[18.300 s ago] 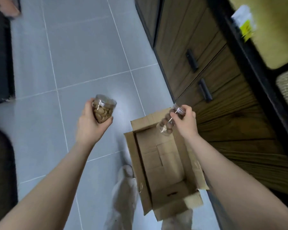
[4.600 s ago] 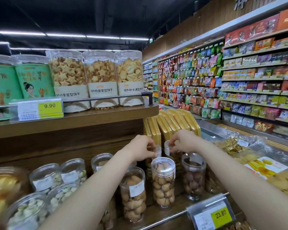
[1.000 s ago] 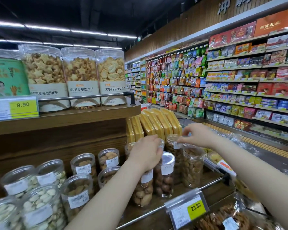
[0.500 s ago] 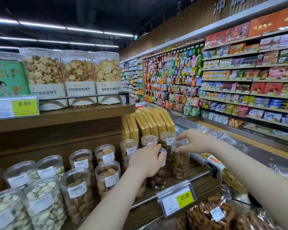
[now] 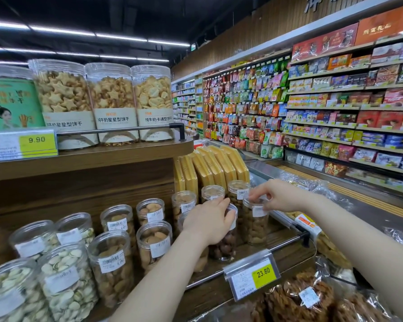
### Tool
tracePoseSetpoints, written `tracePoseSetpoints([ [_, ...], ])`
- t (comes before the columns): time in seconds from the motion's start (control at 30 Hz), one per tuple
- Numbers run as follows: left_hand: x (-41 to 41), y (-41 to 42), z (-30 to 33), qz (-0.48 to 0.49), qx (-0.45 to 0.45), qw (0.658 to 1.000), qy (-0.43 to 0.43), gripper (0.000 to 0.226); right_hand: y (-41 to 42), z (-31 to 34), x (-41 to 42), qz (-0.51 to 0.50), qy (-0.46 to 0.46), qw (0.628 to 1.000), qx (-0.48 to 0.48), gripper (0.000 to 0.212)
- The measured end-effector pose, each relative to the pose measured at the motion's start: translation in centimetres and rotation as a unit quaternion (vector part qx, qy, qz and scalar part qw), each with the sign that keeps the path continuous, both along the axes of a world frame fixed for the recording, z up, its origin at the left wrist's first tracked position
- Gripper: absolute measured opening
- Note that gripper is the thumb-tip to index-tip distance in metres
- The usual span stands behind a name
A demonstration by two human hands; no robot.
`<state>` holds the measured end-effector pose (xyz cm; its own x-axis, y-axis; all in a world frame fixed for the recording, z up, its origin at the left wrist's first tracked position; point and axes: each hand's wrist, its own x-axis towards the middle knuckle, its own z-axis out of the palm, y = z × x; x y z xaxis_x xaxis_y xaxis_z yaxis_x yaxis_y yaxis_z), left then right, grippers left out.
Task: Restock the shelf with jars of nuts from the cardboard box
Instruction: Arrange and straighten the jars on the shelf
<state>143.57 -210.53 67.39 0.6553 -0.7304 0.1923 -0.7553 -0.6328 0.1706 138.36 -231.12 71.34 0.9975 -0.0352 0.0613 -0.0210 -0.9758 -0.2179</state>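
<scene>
The left hand (image 5: 209, 220) lies over the clear lid of a transparent plastic jar of dark round nuts (image 5: 223, 246), fingers curled down around the lid's rim, gripping it; this jar stands upright on the lower wooden shelf (image 5: 286, 239), close behind the thin metal front rail (image 5: 286, 243). The right hand (image 5: 277, 198) reaches in from the right, and its fingertips (image 5: 254, 198) pinch the lid edge of a second clear plastic jar of pale brown nuts (image 5: 255, 225), which stands upright just beside the first, to its right. Behind these two, more clear jars of brown nuts (image 5: 212, 193) stand in a row, with flat yellow packets (image 5: 219, 166) leaning at the back. Further left on the same shelf are clear jars of pistachios (image 5: 65, 282). A price tag with a yellow patch reading 23.80 (image 5: 253, 276) hangs at the shelf front. The wooden shelf above (image 5: 91, 156) carries tall clear tubs of star-shaped biscuits (image 5: 63, 98)
</scene>
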Motion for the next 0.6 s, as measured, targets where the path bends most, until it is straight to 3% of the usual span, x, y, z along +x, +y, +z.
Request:
tracePoseSetpoints([
  [0.4, 0.0, -0.1, -0.1, 0.001, 0.003, 1.0, -0.01, 0.053, -0.4, -0.3, -0.2, -0.007, -0.027, 0.999, 0.024, 0.029],
  [0.6, -1.5, 3.6, 3.5, -0.03, -0.196, 0.979, -0.043, 0.046, 2.7, 1.8, -1.8, -0.01, -0.077, 0.996, 0.041, 0.046],
])
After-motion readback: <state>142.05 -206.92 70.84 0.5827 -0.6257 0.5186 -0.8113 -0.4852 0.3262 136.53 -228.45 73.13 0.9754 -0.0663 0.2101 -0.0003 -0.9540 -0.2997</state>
